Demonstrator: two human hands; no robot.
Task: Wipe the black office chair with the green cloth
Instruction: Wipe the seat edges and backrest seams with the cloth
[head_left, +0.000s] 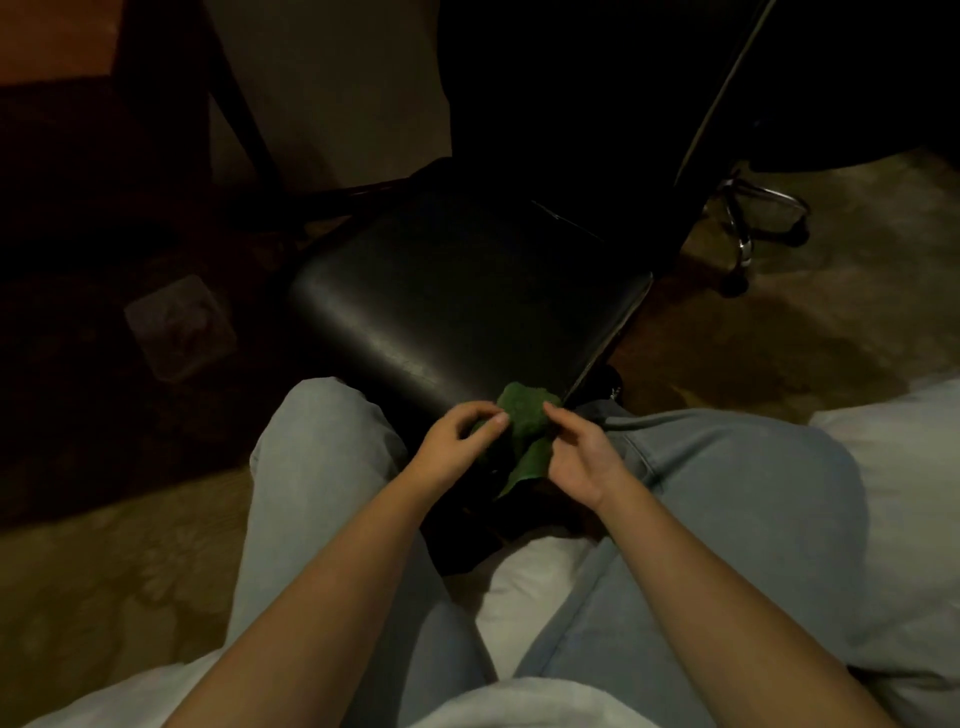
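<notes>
I pinch the cloth (524, 415) in both hands, left hand (457, 441) and right hand (582, 457) close together, at the near edge of the chair (457, 291) seat. Bunched like this, it may slip off the edge or wipe only a narrow strip.

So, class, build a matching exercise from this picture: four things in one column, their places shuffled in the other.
1 green cloth
2 black chair seat
3 chrome wheeled base
4 translucent box

a floor, far left
b pinched by left hand and right hand
c floor, upper right
d centre of picture

Pairs: 1-b, 2-d, 3-c, 4-a
</notes>
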